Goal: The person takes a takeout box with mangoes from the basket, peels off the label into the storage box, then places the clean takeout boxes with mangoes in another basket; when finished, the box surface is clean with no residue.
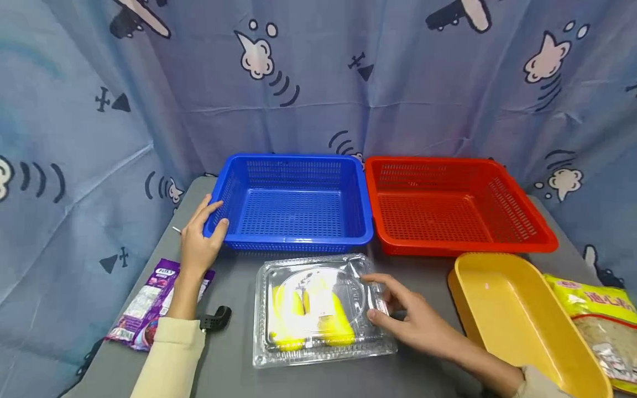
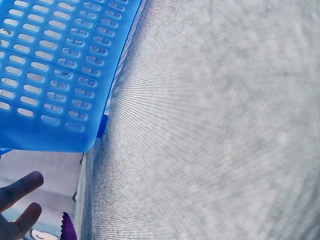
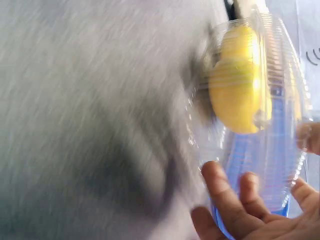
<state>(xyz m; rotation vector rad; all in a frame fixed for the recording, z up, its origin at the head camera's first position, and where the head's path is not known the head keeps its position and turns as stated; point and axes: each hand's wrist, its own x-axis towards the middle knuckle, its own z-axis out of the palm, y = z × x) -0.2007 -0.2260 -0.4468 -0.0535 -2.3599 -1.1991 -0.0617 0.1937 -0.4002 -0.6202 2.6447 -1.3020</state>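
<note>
A clear plastic clamshell box (image 1: 318,309), with bright yellow fruit-shaped things (image 3: 240,85) inside, is in front of the baskets. My right hand (image 1: 403,312) grips its right edge, thumb and index finger over the lid. In the right wrist view, the other fingers (image 3: 217,185) lie along its side. My left hand (image 1: 201,237) is at the left front corner of the blue basket (image 1: 293,240), fingers spread. In the left wrist view, two fingertips (image 2: 30,182) show below the basket's wall.
A red basket (image 1: 468,249) stands beside the blue one. At the right are a yellow tub (image 1: 517,309) and a yellow-topped bag (image 1: 604,331). A purple packet (image 1: 149,304) lies by the left forearm. A patterned curtain (image 1: 308,72) hangs behind the grey table (image 1: 234,354).
</note>
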